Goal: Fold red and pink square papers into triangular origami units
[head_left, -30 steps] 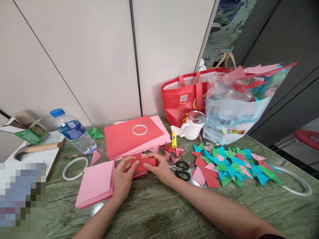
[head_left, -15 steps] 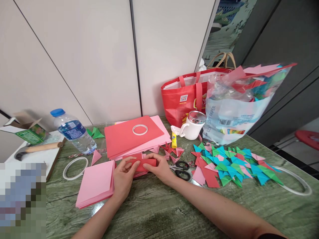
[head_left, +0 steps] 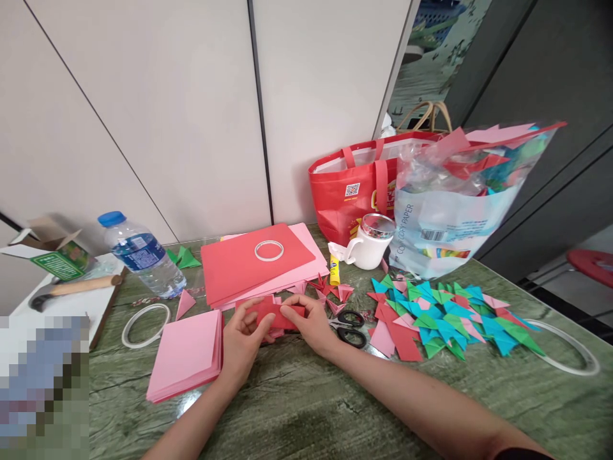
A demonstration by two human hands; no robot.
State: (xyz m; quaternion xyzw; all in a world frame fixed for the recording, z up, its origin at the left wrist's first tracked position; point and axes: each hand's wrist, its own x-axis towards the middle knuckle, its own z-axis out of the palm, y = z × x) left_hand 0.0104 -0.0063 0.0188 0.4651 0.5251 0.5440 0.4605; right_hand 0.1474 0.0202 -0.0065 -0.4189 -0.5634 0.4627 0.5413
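Note:
A small folded piece of red paper (head_left: 284,322) is held between my two hands, above other red and pink paper pieces that it partly covers. My left hand (head_left: 245,332) pinches its left part between thumb and fingers. At the right end, my right hand (head_left: 310,322) grips it the same way. Just left of my left hand lies a stack of pink paper squares (head_left: 186,351). Black-handled scissors (head_left: 350,327) rest beside my right hand, their blades partly hidden. Behind the hands are red and pink sheets (head_left: 244,262) with a tape roll (head_left: 269,250) on top.
Folded green, blue, pink and red paper pieces (head_left: 443,316) are heaped at the right. Behind stand a white mug (head_left: 371,246), a yellow glue stick (head_left: 334,271), a red bag (head_left: 335,198) and a clear plastic bag (head_left: 431,223). A water bottle (head_left: 146,259) leans at the left.
The red paper and my right hand have shifted slightly to the right. My left thumb has slid a little right along the paper.

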